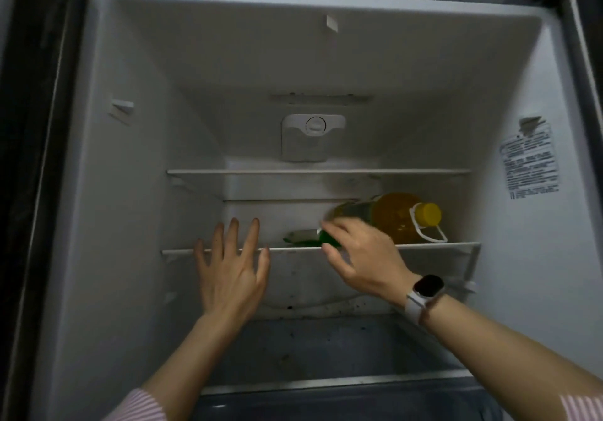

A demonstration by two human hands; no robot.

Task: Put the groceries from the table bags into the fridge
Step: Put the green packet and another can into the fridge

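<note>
The open fridge (130,159) fills the view. On its lower glass shelf (434,245) a big bottle of yellow oil (394,216) with a yellow cap lies on its side at the right. In front of it lies a green bottle (305,237), and my right hand (362,257), a watch on its wrist, grips that bottle's near end at the shelf's front edge. My left hand (230,269) is spread with straight fingers over the left part of the shelf edge and holds nothing.
An upper glass shelf (318,171) sits above with nothing on it. A thermostat housing (313,138) is on the back wall. Below the lower shelf is a drawer cover (326,349). Dark door edges stand at both sides.
</note>
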